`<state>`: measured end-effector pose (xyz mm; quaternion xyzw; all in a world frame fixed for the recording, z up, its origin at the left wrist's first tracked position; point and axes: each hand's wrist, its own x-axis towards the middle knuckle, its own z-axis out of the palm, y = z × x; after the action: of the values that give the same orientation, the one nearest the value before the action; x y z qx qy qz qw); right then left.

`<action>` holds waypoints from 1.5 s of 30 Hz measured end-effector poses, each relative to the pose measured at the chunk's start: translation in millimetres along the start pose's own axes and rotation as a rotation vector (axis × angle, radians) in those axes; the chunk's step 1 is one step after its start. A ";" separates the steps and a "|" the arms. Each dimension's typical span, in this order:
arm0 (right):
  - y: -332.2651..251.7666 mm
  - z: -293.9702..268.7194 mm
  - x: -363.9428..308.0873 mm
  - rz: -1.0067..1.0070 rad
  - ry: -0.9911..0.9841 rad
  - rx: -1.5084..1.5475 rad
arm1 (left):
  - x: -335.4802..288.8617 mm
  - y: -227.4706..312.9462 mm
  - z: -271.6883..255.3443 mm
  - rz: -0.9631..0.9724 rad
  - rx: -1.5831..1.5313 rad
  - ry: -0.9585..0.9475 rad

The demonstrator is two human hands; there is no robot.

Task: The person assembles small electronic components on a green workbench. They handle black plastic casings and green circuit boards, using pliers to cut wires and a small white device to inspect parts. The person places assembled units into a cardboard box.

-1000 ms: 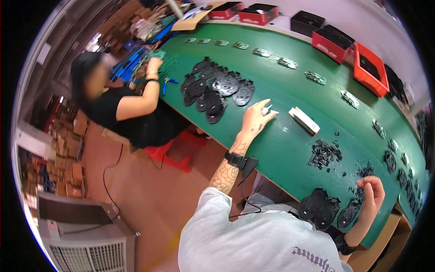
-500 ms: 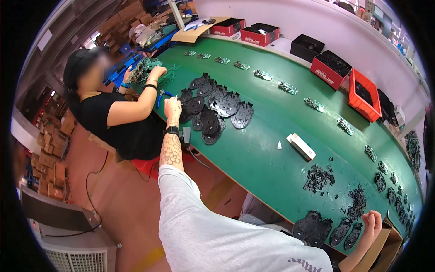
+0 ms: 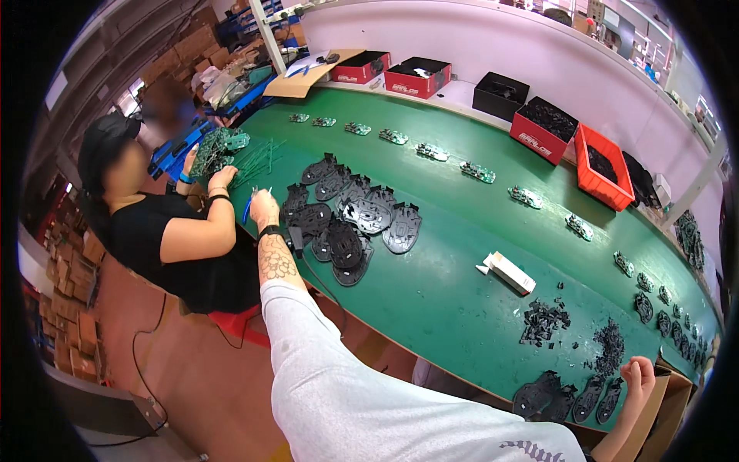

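My left hand (image 3: 264, 209), at the end of a tattooed forearm, reaches far across to the table's left edge. Its fingers are closed around blue-handled pliers (image 3: 247, 209), with metal tips showing just past the fingers. Right beside it lies a pile of black plastic mouse-shaped shells (image 3: 344, 242). At the lower right my right hand (image 3: 637, 377) hovers by the table edge with curled fingers; whatever may be in them is hidden. Close to it are a heap of tiny black parts (image 3: 608, 348) and several black shells (image 3: 589, 398).
A co-worker (image 3: 185, 231) sits at the left, hands on green circuit boards (image 3: 219, 150). A row of boards (image 3: 477, 172) curves along the green table (image 3: 431, 308). A white box (image 3: 511, 274) lies mid-table. Red bins (image 3: 604, 169) line the back; a carton (image 3: 666, 408) stands lower right.
My left hand has moved forward onto the blue-handled pliers, which lay beside it before. The view has shifted. My right hand keeps its curled pose.
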<state>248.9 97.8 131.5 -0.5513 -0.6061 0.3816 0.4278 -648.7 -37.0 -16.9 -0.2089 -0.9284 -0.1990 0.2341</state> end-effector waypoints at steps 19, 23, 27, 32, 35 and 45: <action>-79.0 32.3 17.0 -0.155 -0.402 0.179 | -67.0 146.2 -301.4 0.119 -1.016 -0.170; -104.0 72.2 20.8 -0.434 -0.732 0.083 | -193.2 236.5 -324.6 0.101 -1.761 -0.631; -89.1 107.5 16.2 -0.586 -0.757 0.406 | -333.5 350.0 -278.3 -0.328 -2.298 -1.688; -55.2 110.8 9.3 -0.473 -0.750 0.693 | -399.4 412.7 -283.3 -0.559 -2.333 -1.982; -47.3 103.0 7.2 -0.536 -0.550 0.691 | -421.5 431.8 -283.5 -0.333 -2.068 -2.064; -32.5 46.4 -6.1 -0.189 -0.340 0.558 | -430.1 432.4 -278.3 0.250 -1.948 -1.514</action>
<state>194.4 88.9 145.3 -0.2827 -0.5894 0.5778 0.4888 2.6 66.6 103.7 -0.4454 -0.2691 -0.6114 -0.5962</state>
